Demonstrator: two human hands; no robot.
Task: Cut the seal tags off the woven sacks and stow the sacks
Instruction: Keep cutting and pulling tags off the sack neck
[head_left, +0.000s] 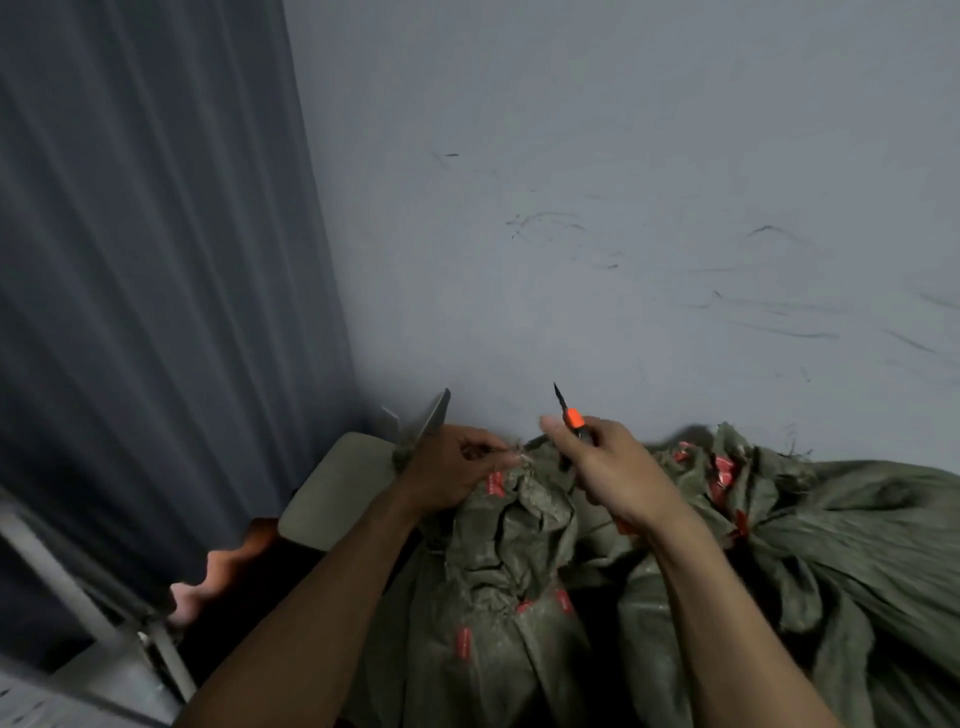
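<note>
A green woven sack (498, 566) with red print stands in front of me, its gathered neck bunched at the top. My left hand (452, 475) pinches that neck near a small pale tag or tie at its fingertips. My right hand (602, 467) grips a utility knife (569, 415) with an orange slider, blade pointing up and away, just right of the neck. More green sacks (831, 530) with red seal tags (724, 470) lie heaped to the right.
A scuffed grey wall (623, 208) rises right behind the sacks. Dark corrugated sheeting (156, 260) stands at left. A pale flat seat-like panel (337, 488) sits left of the sack, with a metal frame (104, 639) at the lower left.
</note>
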